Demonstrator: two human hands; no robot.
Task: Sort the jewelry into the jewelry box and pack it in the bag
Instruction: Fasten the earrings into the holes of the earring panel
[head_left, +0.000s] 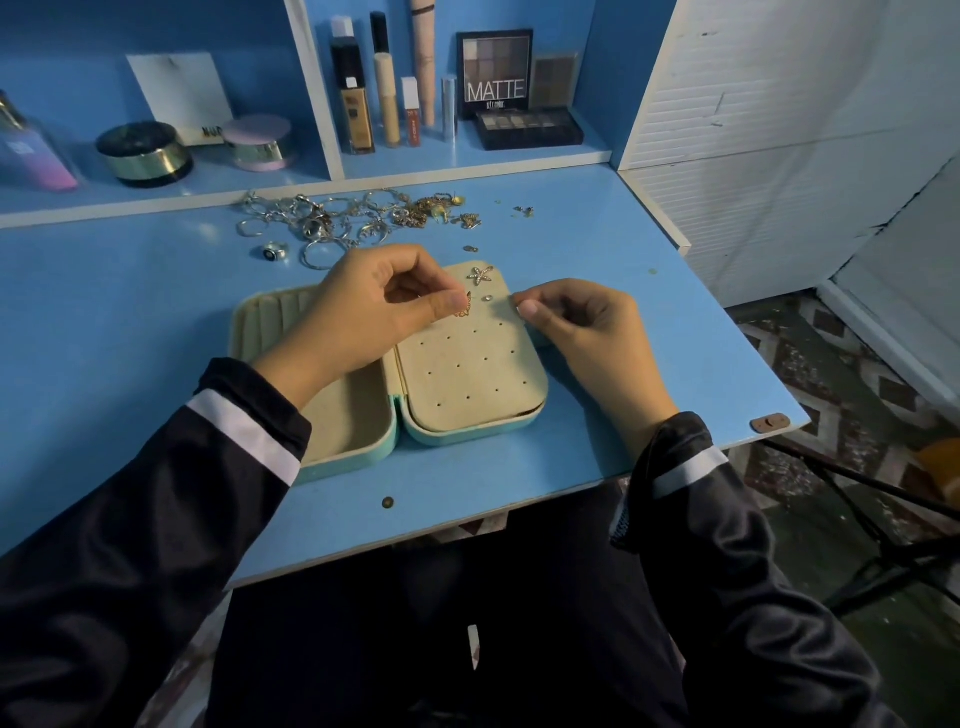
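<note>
A teal jewelry box (470, 434) lies open on the blue table, with a beige lining. Its right half is a perforated earring panel (467, 374). A starfish earring (480, 274) and a small stud (488, 298) sit at the panel's top. My left hand (374, 312) pinches a small gold earring (464, 306) against the panel. My right hand (576, 322) pinches the panel's upper right edge. A pile of silver rings and gold jewelry (353, 218) lies behind the box. No bag is in view.
Shelves behind hold makeup bottles (356, 98), eyeshadow palettes (496, 73), round jars (143, 153) and a perfume bottle (31, 150). A dark-stone ring (274, 252) lies apart from the pile. The table's right edge (753, 353) drops to a patterned floor.
</note>
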